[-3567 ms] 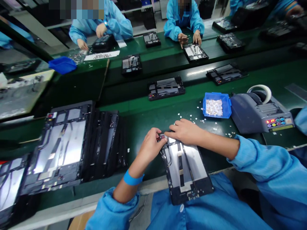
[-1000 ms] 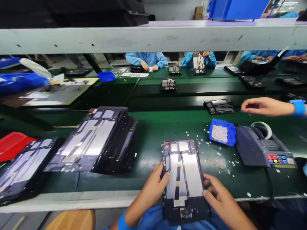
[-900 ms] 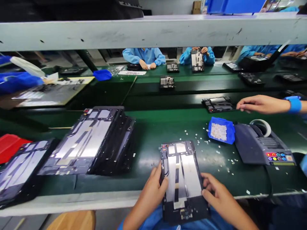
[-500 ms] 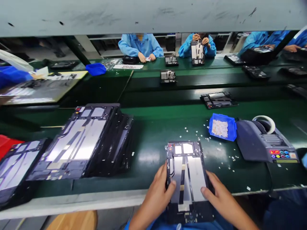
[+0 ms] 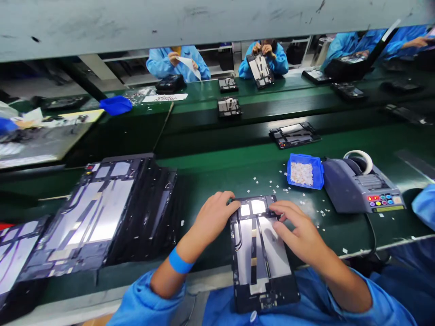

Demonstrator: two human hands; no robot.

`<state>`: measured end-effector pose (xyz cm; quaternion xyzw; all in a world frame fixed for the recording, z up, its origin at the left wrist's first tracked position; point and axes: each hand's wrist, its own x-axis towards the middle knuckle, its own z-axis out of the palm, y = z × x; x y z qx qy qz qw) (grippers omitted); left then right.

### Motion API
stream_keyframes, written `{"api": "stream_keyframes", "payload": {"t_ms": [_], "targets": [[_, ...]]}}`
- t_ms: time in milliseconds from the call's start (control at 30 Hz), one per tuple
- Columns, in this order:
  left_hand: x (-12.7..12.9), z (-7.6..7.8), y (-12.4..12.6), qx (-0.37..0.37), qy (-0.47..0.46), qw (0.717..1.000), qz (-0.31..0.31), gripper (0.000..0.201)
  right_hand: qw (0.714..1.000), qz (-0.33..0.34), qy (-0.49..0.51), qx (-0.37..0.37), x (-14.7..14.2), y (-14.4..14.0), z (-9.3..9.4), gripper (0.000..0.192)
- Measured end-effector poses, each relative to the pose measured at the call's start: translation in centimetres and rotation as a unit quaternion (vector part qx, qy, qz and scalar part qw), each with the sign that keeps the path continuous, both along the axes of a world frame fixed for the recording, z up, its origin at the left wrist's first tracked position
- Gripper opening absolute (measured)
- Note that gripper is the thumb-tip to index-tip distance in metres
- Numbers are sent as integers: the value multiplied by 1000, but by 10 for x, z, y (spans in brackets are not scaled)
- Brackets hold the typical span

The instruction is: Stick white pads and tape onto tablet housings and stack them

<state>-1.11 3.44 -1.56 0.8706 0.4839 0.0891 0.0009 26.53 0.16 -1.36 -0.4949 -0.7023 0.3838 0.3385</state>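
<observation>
An opened tablet, its silver battery panels and dark flat cables showing, lies face up over the front edge of the bench and tilts toward me. My left hand, wearing a blue wristband, has its fingers curled around the tablet's upper left corner, with the thumb along the top. My right hand is bent over the upper right edge, its fingertips on the frame and its thumb above the silver panel. Whether anything small is between the fingertips cannot be seen.
Stacked opened tablets stand to the left. A blue tray of small white pieces sits beside a tape dispenser on the right, with white bits scattered around. Another tablet lies farther back. Co-workers in blue sit opposite.
Both my hands have moved from the tablet's lower sides up to its top corners. Across the bench, one person has lifted a white sheet, and another's tablet has tilted.
</observation>
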Motion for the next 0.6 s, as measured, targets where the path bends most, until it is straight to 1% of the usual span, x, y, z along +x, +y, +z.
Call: {"api": "stream_keyframes", "payload": {"t_ms": [67, 133, 167, 233, 300, 367, 400, 433, 500, 600], "targets": [[-3, -5, -6, 43, -25, 999, -12, 30, 999, 24, 9, -23, -17, 16, -1, 33], [-4, -11, -11, 83, -70, 994, -23, 29, 997, 62, 27, -46, -38, 34, -5, 31], [-4, -15, -13, 94, -97, 991, -22, 29, 994, 84, 35, -60, -49, 43, -7, 30], [-2, -21, -16, 91, -151, 984, -4, 29, 987, 120, 46, -97, -68, 57, -13, 23], [1, -26, -20, 64, -208, 976, 30, 27, 982, 132, 47, -129, -80, 64, -17, 15], [7, -28, -26, 23, -274, 958, 85, 22, 983, 118, 48, -136, -84, 64, -19, 13], [10, -27, -29, -4, -309, 943, 123, 19, 985, 109, 46, -127, -84, 63, -19, 12], [13, -27, -33, -34, -339, 926, 162, 20, 987, 104, 42, -115, -83, 62, -19, 12], [20, -24, -39, -94, -379, 892, 229, 28, 990, 104, 29, -87, -80, 59, -17, 12], [28, -18, -42, -146, -418, 853, 276, 21, 992, 117, -4, -37, -80, 55, -15, 13]]}}
